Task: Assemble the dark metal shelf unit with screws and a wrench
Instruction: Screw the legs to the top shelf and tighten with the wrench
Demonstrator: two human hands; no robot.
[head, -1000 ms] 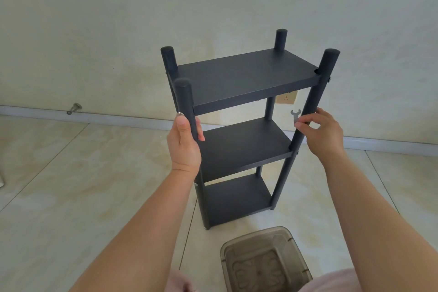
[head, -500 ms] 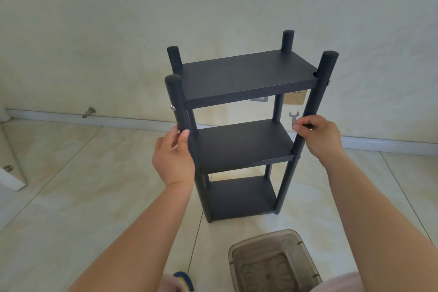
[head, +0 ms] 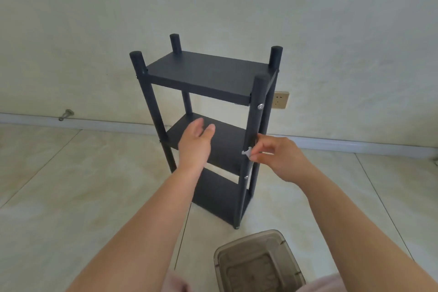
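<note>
The dark metal shelf unit [head: 208, 76] stands upright on the floor tiles, three shelves between four round posts. Silver screw heads [head: 260, 106] show on the near right post. My left hand [head: 195, 143] hovers in front of the middle shelf with straight fingers, touching nothing that I can see. My right hand [head: 276, 156] pinches a small silver wrench [head: 247, 152] right beside the near right post, at the height of the middle shelf.
A translucent brown plastic bin [head: 258, 262] sits on the floor just in front of the shelf. The wall behind carries a socket [head: 280, 100] and a skirting board with a metal door stop [head: 66, 115]. Floor tiles spread left and right.
The shelf has turned, so a post with screw heads now faces me on the right. My left hand has let go of the front left post. My right hand with the wrench has come down the post.
</note>
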